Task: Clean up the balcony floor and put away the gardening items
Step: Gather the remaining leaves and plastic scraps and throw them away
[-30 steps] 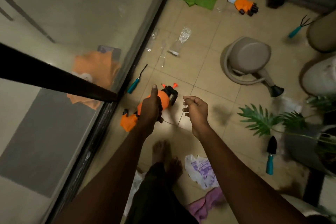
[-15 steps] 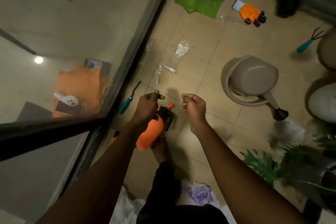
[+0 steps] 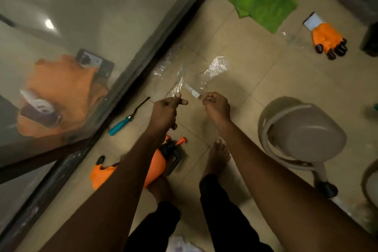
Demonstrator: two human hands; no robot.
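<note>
The glass panel (image 3: 81, 16) bounds the floor (image 3: 266, 82) on the left. A hand tool (image 3: 122, 124) lies beside its frame; the spray bottle (image 3: 158, 162) is nearer the person. Plastic wrap (image 3: 214, 66) lies ahead, cloth (image 3: 259, 6) and glove (image 3: 327, 40) farther back, watering can (image 3: 302, 135) right.

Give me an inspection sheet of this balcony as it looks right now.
Surface: tiled floor, littered.
Job's things: sprayer beneath left forearm; teal tool by door; watering can at right; glove, cloth farther off.
Clutter: clear wrappers ahead of hands.
Hands: left hand, right hand, both curled, grip unclear.
Cables: nothing seen.
Surroundings: glass door at left.
</note>
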